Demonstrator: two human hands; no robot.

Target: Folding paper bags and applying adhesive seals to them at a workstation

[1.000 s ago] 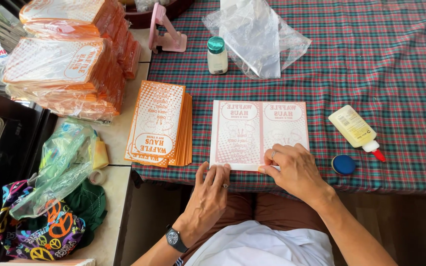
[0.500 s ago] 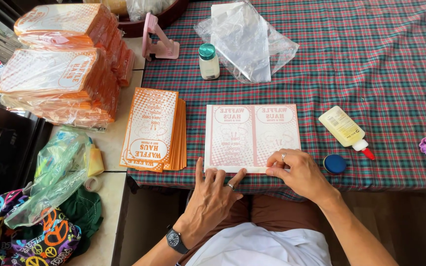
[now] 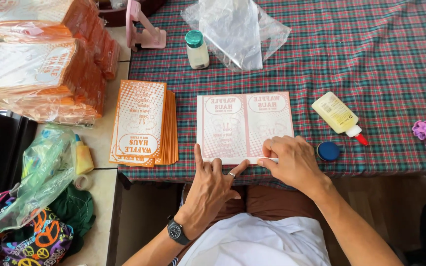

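Observation:
A flat printed paper sheet [image 3: 242, 123], white with orange print, lies on the plaid tablecloth [image 3: 371, 64] near the table's front edge. My left hand [image 3: 213, 189], with a ring and a wristwatch, rests fingers spread on the sheet's near edge at the left. My right hand [image 3: 292, 160] presses its fingertips on the near edge at the right, pinching a narrow folded strip. A stack of orange printed paper bags [image 3: 144, 123] lies left of the sheet.
A glue bottle [image 3: 338, 116] with a red tip and a blue cap [image 3: 328, 150] lie right of my right hand. A small jar [image 3: 196, 49], clear plastic bag [image 3: 237, 29] and pink stand [image 3: 141, 24] sit farther back. Wrapped bag bundles [image 3: 40, 64] are stacked at left.
Both hands have shifted slightly along the sheet's near edge; my right hand's fingers have curled onto the edge strip. The view has moved a little.

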